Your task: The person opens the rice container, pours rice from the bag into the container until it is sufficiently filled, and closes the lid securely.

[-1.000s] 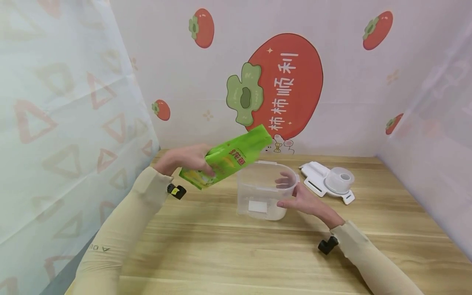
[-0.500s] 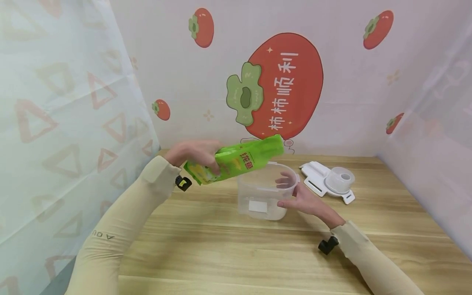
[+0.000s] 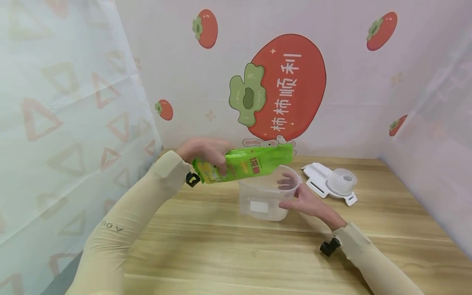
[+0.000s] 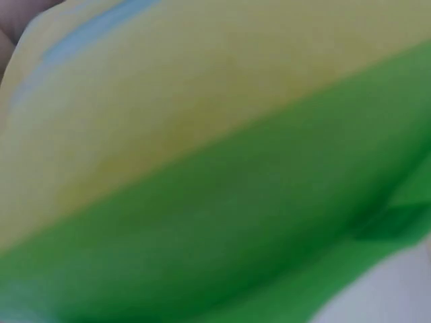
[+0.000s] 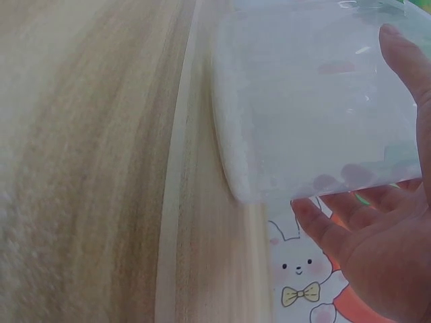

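My left hand grips a bright green printed plastic bag near its lower end. The bag lies almost level in the air, its narrower end over the mouth of a clear plastic container. In the left wrist view the bag's green and yellow side fills nearly everything. On the right, my right hand holds the container's side, thumb in front and fingers behind the wall. The right wrist view shows the container's translucent wall between thumb and fingers. A white label is on its front.
Right of the container, a white lid with a small clear cup on it lies on the wooden table. Printed cloth walls enclose the table at the back and both sides.
My left hand has carried the green bag to the right and tipped it from slanting upward to nearly level, its end now over the container. The right hand keeps its hold on the container.
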